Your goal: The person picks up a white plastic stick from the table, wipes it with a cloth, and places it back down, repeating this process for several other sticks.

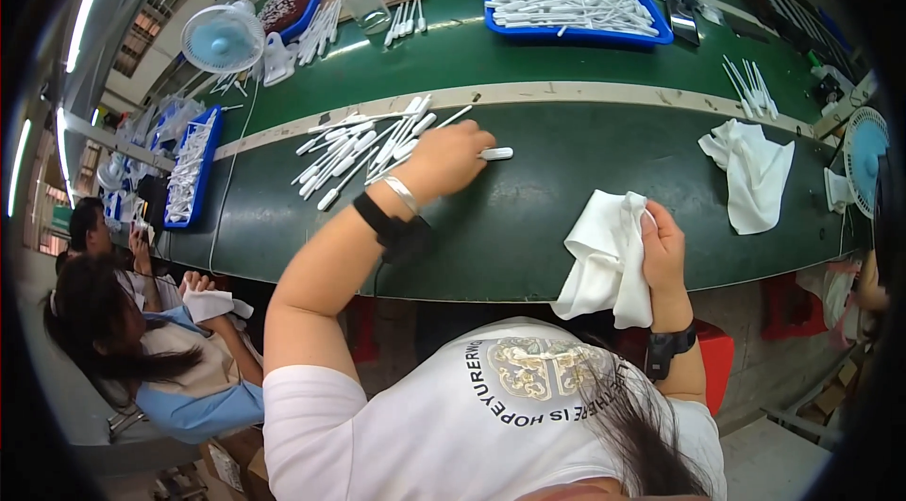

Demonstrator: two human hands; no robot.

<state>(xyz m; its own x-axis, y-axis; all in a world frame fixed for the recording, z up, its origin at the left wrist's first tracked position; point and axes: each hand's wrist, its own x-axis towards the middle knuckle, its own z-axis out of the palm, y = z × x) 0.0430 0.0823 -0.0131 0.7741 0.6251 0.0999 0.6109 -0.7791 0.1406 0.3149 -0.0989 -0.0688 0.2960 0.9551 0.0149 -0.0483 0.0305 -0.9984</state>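
My left hand (451, 158) reaches across the green table (566, 208) and closes on a white plastic stick (494, 154), its end poking out to the right of my fingers. A loose pile of the same white sticks (363, 150) lies just left of that hand. A black band and a silver bracelet sit on that wrist. My right hand (663, 251) grips a crumpled white cloth (607, 260) near the table's front edge, and a black watch is on that wrist.
A second white cloth (752, 171) lies at the right. A blue tray (576, 3) of white sticks stands at the back, another blue tray (192, 171) at the left. A small fan (223, 39) stands far left. Seated people (151, 331) work at lower left.
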